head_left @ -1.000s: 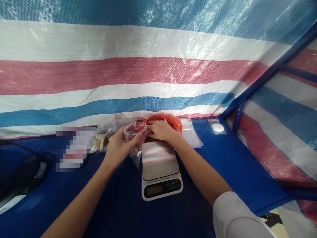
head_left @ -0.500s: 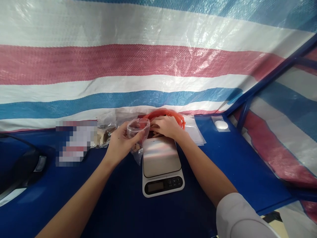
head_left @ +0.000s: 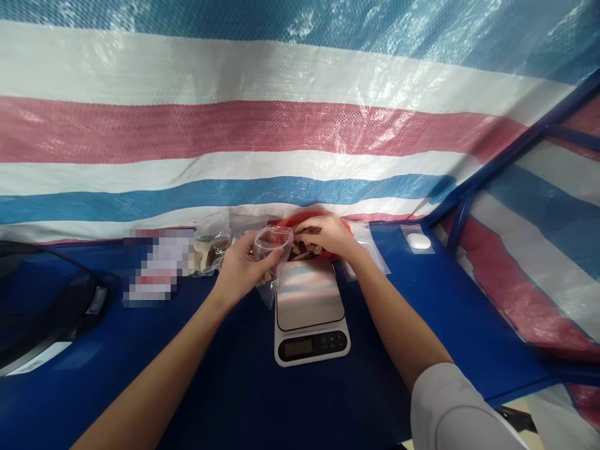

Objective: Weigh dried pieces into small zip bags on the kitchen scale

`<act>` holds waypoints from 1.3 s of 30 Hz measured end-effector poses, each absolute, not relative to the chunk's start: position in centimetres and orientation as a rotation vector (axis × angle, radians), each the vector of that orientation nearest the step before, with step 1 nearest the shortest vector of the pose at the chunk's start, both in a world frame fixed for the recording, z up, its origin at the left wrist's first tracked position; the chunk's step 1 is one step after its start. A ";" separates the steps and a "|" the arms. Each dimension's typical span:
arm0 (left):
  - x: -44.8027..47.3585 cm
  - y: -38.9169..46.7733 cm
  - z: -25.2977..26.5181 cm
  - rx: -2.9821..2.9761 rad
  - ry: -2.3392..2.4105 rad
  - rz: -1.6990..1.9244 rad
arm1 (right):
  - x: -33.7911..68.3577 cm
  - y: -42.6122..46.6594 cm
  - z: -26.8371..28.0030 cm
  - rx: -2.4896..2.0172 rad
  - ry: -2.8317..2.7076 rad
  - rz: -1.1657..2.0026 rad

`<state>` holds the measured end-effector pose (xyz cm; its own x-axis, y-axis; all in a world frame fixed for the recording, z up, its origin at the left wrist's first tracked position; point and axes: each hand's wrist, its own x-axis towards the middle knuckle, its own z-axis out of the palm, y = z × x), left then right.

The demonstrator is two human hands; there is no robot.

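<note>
My left hand (head_left: pixel 240 267) is closed around the rim of a clear plastic bag (head_left: pixel 270 292), whose round mouth faces up. A few light brown pieces show low in the bag. Just right of it, my right hand (head_left: pixel 325 234) is over a red-orange basket (head_left: pixel 294 219), with fingers bent together at the heap of flat brown pieces (head_left: pixel 307 251) inside. Whether a piece is between those fingertips is too small to make out. Directly in front of the basket lies a kitchen scale (head_left: pixel 310 300) with a bare metal plate and a dark display.
Left of my left hand are filled clear bags (head_left: pixel 206 250) and a blurred-out packet (head_left: pixel 157 269). A black object (head_left: pixel 47 312) lies at the far left. Flat clear bags (head_left: pixel 375 256) are right of the basket, and a white mouse-shaped object (head_left: pixel 418 241) is farther right. Striped sheeting (head_left: pixel 262 131) hangs behind.
My right hand has risen slightly out of the basket, so more brown pieces show. My left hand still holds the bag. The whole view has shifted a little.
</note>
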<state>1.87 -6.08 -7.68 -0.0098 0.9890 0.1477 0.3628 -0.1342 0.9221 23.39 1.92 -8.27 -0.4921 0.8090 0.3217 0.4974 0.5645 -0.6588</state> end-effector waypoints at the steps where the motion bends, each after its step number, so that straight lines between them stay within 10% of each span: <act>1: 1.9 -6.1 -7.7 1.588 1.438 1.138 | 23.6 1.8 -7.9 -1.026 -2.138 0.700; 39: 1.8 -6.0 -7.7 1.773 1.480 1.116 | 24.2 1.5 -6.5 -1.225 -2.465 0.453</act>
